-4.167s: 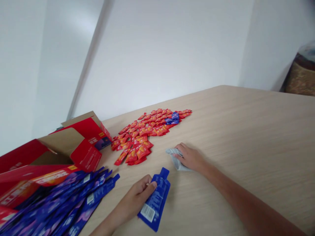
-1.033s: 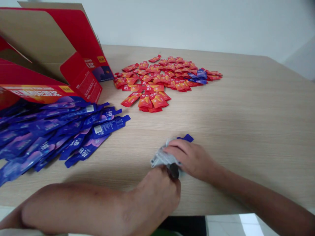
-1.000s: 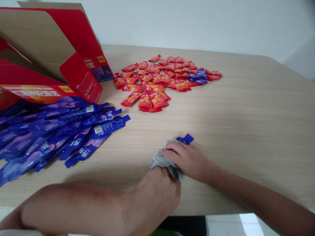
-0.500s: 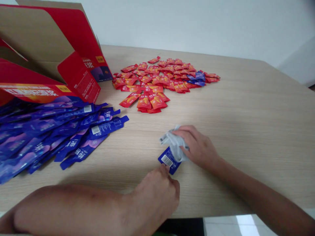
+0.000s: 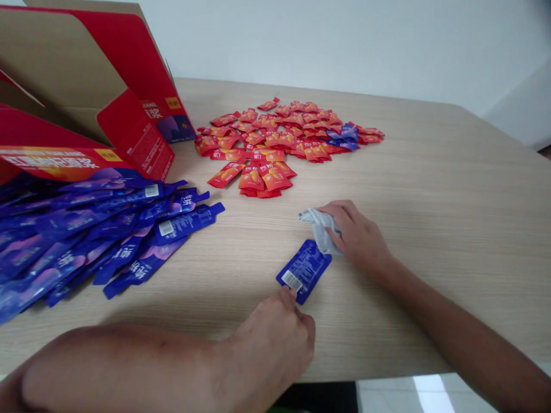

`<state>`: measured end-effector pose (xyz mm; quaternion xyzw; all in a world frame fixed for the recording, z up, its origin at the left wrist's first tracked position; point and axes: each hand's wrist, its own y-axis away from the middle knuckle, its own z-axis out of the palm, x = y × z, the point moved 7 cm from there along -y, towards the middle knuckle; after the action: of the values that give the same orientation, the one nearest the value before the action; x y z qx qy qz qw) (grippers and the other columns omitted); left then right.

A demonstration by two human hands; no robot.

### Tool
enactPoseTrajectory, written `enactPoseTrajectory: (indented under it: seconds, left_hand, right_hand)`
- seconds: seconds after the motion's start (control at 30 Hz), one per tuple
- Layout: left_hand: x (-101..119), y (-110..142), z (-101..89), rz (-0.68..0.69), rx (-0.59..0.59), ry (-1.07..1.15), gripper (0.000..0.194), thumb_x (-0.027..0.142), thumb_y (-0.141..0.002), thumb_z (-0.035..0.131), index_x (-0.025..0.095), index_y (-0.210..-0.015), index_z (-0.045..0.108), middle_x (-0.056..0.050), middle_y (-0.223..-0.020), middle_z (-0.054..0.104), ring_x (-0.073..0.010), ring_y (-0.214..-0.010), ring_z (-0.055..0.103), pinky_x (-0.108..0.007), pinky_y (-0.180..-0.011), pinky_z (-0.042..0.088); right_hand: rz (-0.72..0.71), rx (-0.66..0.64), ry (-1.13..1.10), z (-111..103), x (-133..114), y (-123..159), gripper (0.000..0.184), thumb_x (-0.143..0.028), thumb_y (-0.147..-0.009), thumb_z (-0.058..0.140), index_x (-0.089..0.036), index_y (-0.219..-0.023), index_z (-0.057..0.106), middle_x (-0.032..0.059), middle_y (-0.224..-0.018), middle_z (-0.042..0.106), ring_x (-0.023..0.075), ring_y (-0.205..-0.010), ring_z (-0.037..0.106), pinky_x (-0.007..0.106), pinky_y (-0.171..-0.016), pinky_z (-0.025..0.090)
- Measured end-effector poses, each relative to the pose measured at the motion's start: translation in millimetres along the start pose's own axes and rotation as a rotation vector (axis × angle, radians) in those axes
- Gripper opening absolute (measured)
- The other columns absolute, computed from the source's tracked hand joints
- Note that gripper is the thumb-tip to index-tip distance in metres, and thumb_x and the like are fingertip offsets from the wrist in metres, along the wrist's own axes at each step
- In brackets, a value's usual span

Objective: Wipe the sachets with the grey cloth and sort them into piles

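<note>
A blue pouch (image 5: 305, 269) with a white barcode lies flat on the wooden table (image 5: 430, 189) near the front edge. My left hand (image 5: 275, 338) is curled, with its fingertips pressing down the pouch's near end. My right hand (image 5: 355, 235) grips a crumpled grey cloth (image 5: 319, 228), which rests on the pouch's far end and hides its tip.
A heap of blue pouches (image 5: 86, 229) spreads over the left of the table, below an open red cardboard box (image 5: 77, 109). Several small red sachets (image 5: 279, 143), with a few blue ones among them, lie at the back middle. The table's front edge runs just under my left hand.
My right hand has slid the cloth along the pouch away from me, uncovering most of its face. My left hand has kept the near end pinned.
</note>
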<state>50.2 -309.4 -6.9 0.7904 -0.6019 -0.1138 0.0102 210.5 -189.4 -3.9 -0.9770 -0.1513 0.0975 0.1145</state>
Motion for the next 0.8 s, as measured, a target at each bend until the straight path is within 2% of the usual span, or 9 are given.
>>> enactPoseTrajectory:
  seconds: [0.1,0.2,0.27,0.33,0.47,0.57,0.63,0.7,0.8]
  left_hand:
    - [0.7,1.5,-4.2,0.011,0.005,-0.016,0.021,0.007,-0.077,0.063,0.011,-0.095,0.071,-0.016,-0.090,0.073,-0.0231,-0.064,0.066,-0.037,-0.056,0.051]
    - [-1.8,1.2,-6.1,-0.025,0.018,-0.064,0.021,0.009,-0.076,0.062,0.011,-0.095,0.071,-0.015,-0.084,0.072,-0.0265,-0.068,0.067,-0.040,-0.059,0.053]
    - [-2.6,0.3,-5.7,-0.041,0.034,-0.077,0.020,0.009,-0.076,0.061,0.010,-0.093,0.071,-0.014,-0.082,0.071,-0.0286,-0.069,0.067,-0.042,-0.059,0.053]
    - [-1.9,-0.3,-3.4,-0.038,0.039,-0.042,0.020,0.007,-0.076,0.060,0.011,-0.093,0.071,-0.014,-0.084,0.072,-0.0280,-0.067,0.067,-0.041,-0.056,0.051]
    - [-0.4,0.8,-0.1,-0.018,0.030,0.018,0.020,0.006,-0.077,0.061,0.010,-0.095,0.070,-0.017,-0.095,0.074,-0.0271,-0.070,0.069,-0.038,-0.053,0.050]
    - [0.3,2.5,-2.3,-0.007,0.038,-0.002,0.020,0.007,-0.077,0.064,0.010,-0.095,0.070,-0.018,-0.098,0.074,-0.0272,-0.072,0.069,-0.040,-0.057,0.052]
    - [0.3,3.4,-4.4,-0.014,0.047,-0.028,0.020,0.007,-0.077,0.065,0.011,-0.096,0.069,-0.018,-0.098,0.074,-0.0262,-0.071,0.069,-0.039,-0.058,0.052]
    - [1.1,3.8,-5.2,-0.016,0.052,-0.042,0.021,0.008,-0.077,0.064,0.011,-0.097,0.069,-0.017,-0.097,0.073,-0.0249,-0.069,0.068,-0.038,-0.057,0.050]
    - [2.2,3.9,-3.1,-0.025,0.048,-0.046,0.020,0.009,-0.077,0.063,0.012,-0.096,0.068,-0.015,-0.092,0.072,-0.0240,-0.065,0.065,-0.038,-0.055,0.047]
  right_hand:
    - [-0.125,0.063,-0.083,-4.9,-35.2,15.1,0.040,-0.018,-0.093,0.056,-0.021,-0.132,0.060,0.0120,-0.126,0.063,0.0247,-0.116,0.063,0.033,-0.091,0.057]
    - [-0.343,-0.071,-0.154,11.5,-78.1,29.8,0.036,-0.015,-0.095,0.052,-0.022,-0.129,0.063,0.0094,-0.123,0.066,0.0216,-0.110,0.065,0.032,-0.090,0.057]
    - [-0.384,-0.152,-0.165,22.6,-88.3,32.1,0.035,-0.015,-0.096,0.052,-0.023,-0.129,0.062,0.0088,-0.125,0.066,0.0211,-0.108,0.066,0.032,-0.087,0.057]
    - [-0.320,-0.188,-0.149,29.2,-80.4,26.7,0.037,-0.016,-0.094,0.057,-0.023,-0.130,0.061,0.0095,-0.127,0.065,0.0222,-0.109,0.066,0.033,-0.086,0.057]
    - [-0.129,-0.188,-0.077,31.9,-37.4,8.5,0.039,-0.016,-0.092,0.061,-0.024,-0.131,0.059,0.0092,-0.127,0.063,0.0225,-0.108,0.066,0.033,-0.084,0.058]
    - [-0.048,-0.159,-0.013,26.1,-5.6,-2.2,0.034,-0.020,-0.096,0.057,-0.024,-0.130,0.057,0.0096,-0.127,0.062,0.0235,-0.108,0.066,0.033,-0.079,0.059]
    - [-0.013,-0.100,0.020,16.4,6.3,-5.5,0.033,-0.021,-0.097,0.055,-0.023,-0.130,0.057,0.0111,-0.127,0.062,0.0248,-0.109,0.065,0.034,-0.080,0.059]
    - [0.007,-0.007,0.007,4.3,4.5,-3.3,0.034,-0.021,-0.097,0.054,-0.021,-0.131,0.056,0.0127,-0.127,0.061,0.0258,-0.113,0.064,0.035,-0.084,0.058]
    - [-0.090,0.042,-0.091,-0.3,-29.0,10.5,0.038,-0.020,-0.096,0.056,-0.021,-0.133,0.056,0.0125,-0.128,0.061,0.0245,-0.118,0.062,0.034,-0.093,0.056]
